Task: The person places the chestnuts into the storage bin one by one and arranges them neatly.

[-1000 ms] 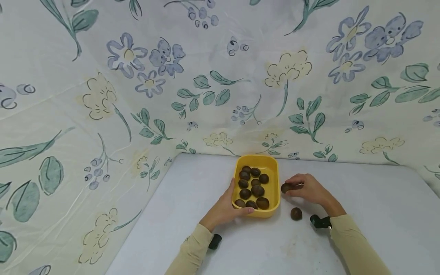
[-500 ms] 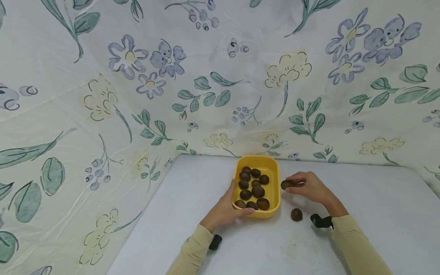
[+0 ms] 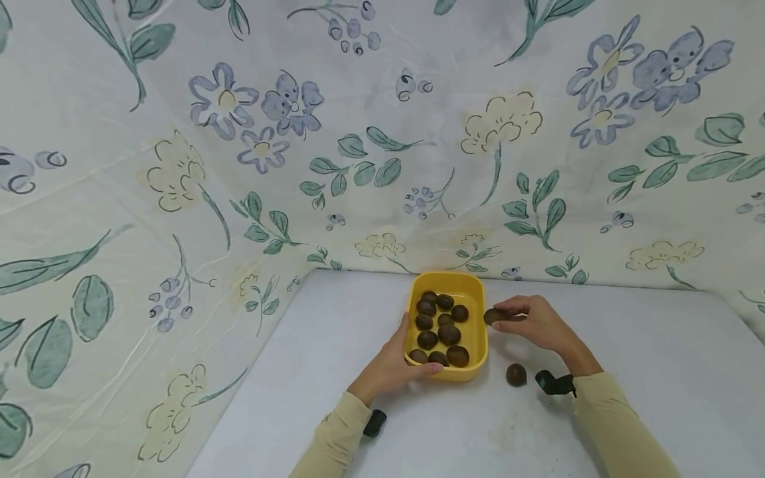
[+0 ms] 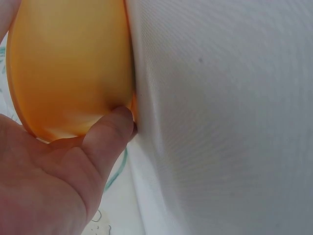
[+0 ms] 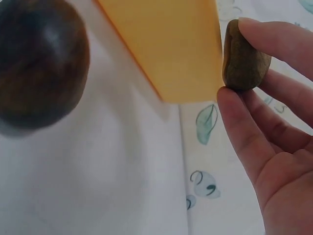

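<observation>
A yellow plastic box with several dark brown chestnuts in it stands at the middle of the table in the head view. My left hand grips its near left corner; in the left wrist view the thumb presses on the yellow wall. Just off the box's right side, my right hand pinches one chestnut between thumb and fingers. The right wrist view shows that chestnut held up off the table, by the box's rim. Another chestnut lies on the table below the right hand.
The white table meets a floral cloth at the back and left. Black wrist cameras sit on both wrists, the right one close to the loose chestnut.
The right hand has raised the pinched chestnut slightly from beside the box to near its right rim. The left hand and the box keep their places.
</observation>
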The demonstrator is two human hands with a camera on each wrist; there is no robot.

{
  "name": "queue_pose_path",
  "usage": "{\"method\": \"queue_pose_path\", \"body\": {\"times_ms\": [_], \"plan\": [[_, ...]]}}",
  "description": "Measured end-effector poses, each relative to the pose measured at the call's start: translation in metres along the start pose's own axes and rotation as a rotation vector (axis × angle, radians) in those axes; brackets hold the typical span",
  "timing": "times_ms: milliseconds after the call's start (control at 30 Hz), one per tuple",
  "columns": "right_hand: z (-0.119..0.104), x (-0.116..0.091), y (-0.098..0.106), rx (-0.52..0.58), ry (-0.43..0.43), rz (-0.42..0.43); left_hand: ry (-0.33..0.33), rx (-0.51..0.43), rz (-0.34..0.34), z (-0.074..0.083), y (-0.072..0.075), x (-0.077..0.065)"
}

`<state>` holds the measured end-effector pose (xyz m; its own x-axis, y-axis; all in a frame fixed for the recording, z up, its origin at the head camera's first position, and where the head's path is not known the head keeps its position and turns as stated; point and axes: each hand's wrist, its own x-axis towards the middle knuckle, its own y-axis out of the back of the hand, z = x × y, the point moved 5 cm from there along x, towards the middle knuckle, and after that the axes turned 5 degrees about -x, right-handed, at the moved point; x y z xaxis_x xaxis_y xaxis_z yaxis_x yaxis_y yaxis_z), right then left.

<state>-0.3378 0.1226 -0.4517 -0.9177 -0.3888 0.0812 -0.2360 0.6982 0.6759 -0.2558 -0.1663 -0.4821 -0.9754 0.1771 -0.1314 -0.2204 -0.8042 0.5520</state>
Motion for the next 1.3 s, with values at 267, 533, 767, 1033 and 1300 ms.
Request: {"method": "queue_pose_path", "body": {"times_ms": [267, 533, 767, 1033, 1300], "plan": [[-0.015, 0.009, -0.003, -0.006, 0.056, 0.007, -0.011, -0.008, 0.006, 0.001, 0.0, 0.002], [-0.023, 0.014, -0.01, -0.038, 0.04, -0.001, -0.014, -0.023, -0.008, 0.004, 0.001, 0.0], [-0.035, 0.018, -0.018, -0.073, 0.093, -0.023, -0.001, -0.042, -0.013, -0.001, 0.001, 0.001], [-0.042, 0.024, -0.031, -0.093, 0.13, -0.057, 0.001, -0.017, 0.0, 0.0, 0.001, -0.002], [-0.043, 0.027, -0.044, -0.165, 0.089, -0.078, -0.015, -0.022, -0.002, 0.001, 0.002, -0.002]]}}
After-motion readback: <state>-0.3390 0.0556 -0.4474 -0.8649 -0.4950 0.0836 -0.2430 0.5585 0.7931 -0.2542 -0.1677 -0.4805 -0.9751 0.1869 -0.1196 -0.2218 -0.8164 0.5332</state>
